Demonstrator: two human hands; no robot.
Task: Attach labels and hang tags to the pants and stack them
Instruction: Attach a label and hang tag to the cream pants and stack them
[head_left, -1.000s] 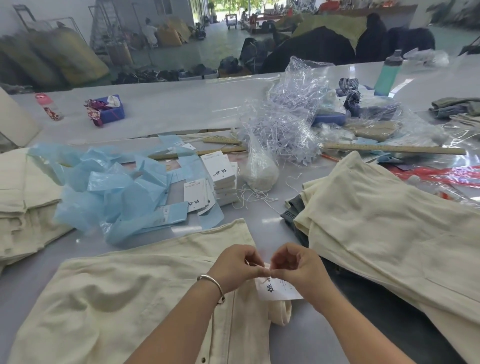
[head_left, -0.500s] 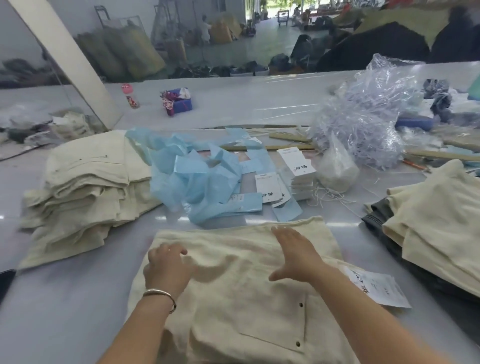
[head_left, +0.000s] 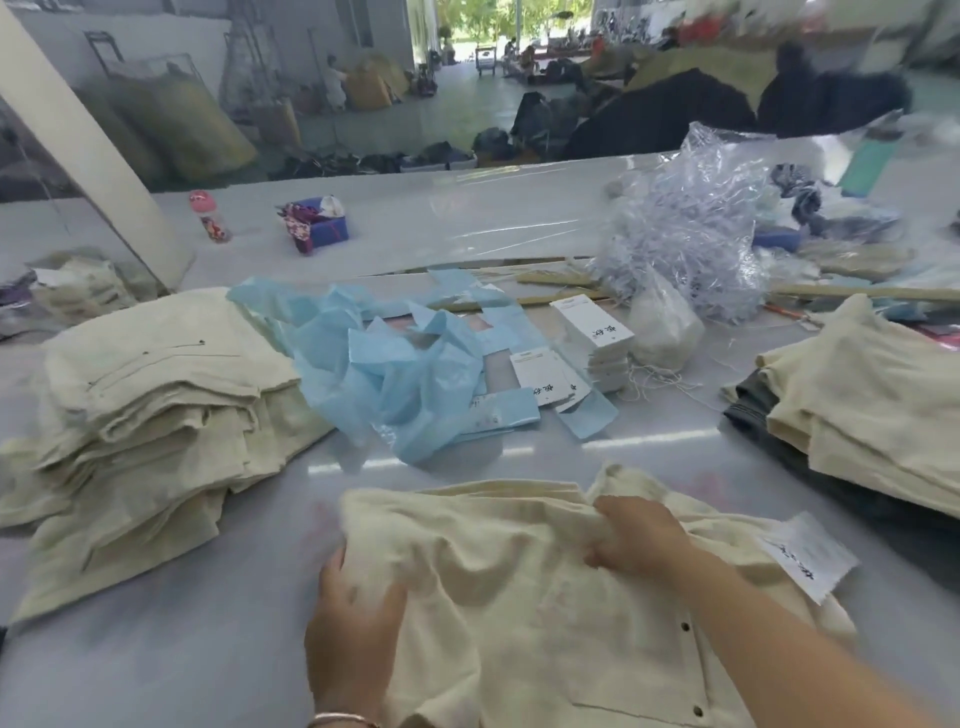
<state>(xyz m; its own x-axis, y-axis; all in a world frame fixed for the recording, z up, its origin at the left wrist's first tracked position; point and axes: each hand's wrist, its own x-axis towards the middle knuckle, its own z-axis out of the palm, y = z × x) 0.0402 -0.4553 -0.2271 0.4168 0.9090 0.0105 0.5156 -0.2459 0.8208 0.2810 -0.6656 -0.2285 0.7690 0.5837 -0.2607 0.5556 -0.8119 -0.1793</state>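
Pants in hand: cream pants (head_left: 519, 587) lie on the grey table (head_left: 156, 665) directly in front of the person, bunched across the upper edge, with a white hang tag (head_left: 810, 558) at their right side.
Right fingers: curled into a fold of cloth at the upper edge, pinching it; fingertips are buried in the fabric.
Left fingers: the thumb lies on top of the cloth at the left edge; the other fingers are blurred, so whether they curl under the edge cannot be told.
Right hand (head_left: 636, 535): knuckles up, forearm running in from the lower right across the pants.
Left hand (head_left: 353, 613): set at the left border of the pants, wrist low in view with a bracelet (head_left: 343, 719) on it.
Step in hand (judgement): the tagged pair appears ready to be gathered and moved to the finished stack (head_left: 156, 395) at the left.
Method: lift with both hands level so the fold holds; keep the hang tag outside the fold and free of the grip.
Clearance: pass in front of the blue plastic wrappers (head_left: 395, 374) and the pile of spare hang tags (head_left: 597, 343), which lie just beyond the pants.
Placement: align edges with the top pair of the stack.
Remaining supply: untagged pants (head_left: 857, 400) sit at the right.
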